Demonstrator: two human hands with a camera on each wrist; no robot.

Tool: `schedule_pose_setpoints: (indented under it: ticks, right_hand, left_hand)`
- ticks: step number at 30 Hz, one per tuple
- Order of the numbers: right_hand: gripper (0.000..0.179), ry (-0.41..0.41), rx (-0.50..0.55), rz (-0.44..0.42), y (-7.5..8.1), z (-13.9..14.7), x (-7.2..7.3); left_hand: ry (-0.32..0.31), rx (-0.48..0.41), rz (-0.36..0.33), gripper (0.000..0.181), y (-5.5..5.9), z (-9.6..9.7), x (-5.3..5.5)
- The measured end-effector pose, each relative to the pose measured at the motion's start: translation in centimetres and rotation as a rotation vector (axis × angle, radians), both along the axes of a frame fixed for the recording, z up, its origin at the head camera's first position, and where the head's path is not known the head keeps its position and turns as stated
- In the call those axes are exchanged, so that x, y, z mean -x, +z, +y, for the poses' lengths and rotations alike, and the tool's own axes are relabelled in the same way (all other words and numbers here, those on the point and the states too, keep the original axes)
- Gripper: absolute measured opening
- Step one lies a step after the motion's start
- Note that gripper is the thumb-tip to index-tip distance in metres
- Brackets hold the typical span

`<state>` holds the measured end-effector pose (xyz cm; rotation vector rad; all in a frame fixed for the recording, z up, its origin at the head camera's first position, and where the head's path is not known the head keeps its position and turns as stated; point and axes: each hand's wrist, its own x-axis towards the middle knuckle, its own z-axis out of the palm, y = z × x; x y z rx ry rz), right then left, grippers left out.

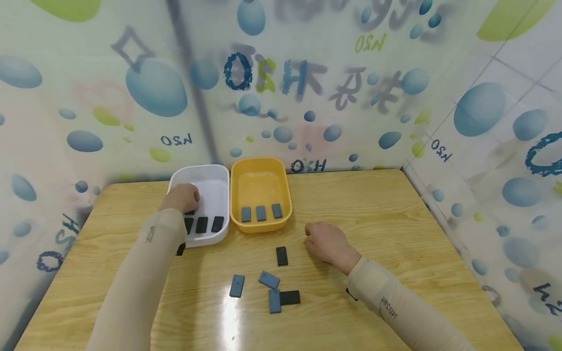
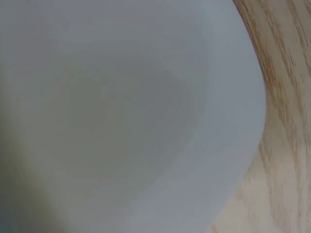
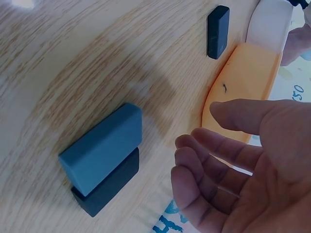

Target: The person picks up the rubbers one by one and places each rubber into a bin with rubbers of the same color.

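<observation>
My left hand reaches down into the white tray, fingers bent downward and their tips hidden. A black block peeks out beneath it; whether it is pinched I cannot tell. Several black blocks stand in a row at the tray's near end. Only blurred white tray wall and table fill the left wrist view. My right hand hovers over the table with loosely curved, separated fingers and holds nothing. Near it in the right wrist view lie a blue block and a black block, close together.
A yellow tray adjoins the white one and holds blue blocks at its near end. On the table lie a lone black block, two blue blocks and a blue block touching a black one. A patterned curtain stands behind.
</observation>
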<state>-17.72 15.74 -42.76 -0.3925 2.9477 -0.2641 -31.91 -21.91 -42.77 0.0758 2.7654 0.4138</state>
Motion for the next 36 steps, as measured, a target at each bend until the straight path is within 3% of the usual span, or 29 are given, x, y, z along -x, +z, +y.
schedule_pose_setpoints:
  ticks: [7,12,18,26,36]
  right_hand:
    - [0.019,0.007,0.011,0.013,0.0,-0.2,-0.1]
    - [0.019,0.008,0.012,0.018,0.1,-0.2,-0.2]
    - [0.020,0.004,0.014,0.003,0.2,-0.1,-0.3]
    - [0.019,-0.018,0.014,-0.007,0.0,0.2,-0.4]
    - [0.021,-0.038,0.035,-0.011,0.2,0.9,-0.6]
  left_hand:
    - [0.003,0.017,0.033,0.016,0.7,-0.2,-0.5]
    - [0.048,-0.013,0.032,0.018,2.0,0.1,-1.2]
    - [0.036,-0.001,0.054,0.022,3.5,0.3,-1.6]
    - [-0.093,0.017,0.151,0.027,5.0,0.4,-2.4]
    - [-0.206,0.012,0.164,0.025,6.1,1.6,-5.0]
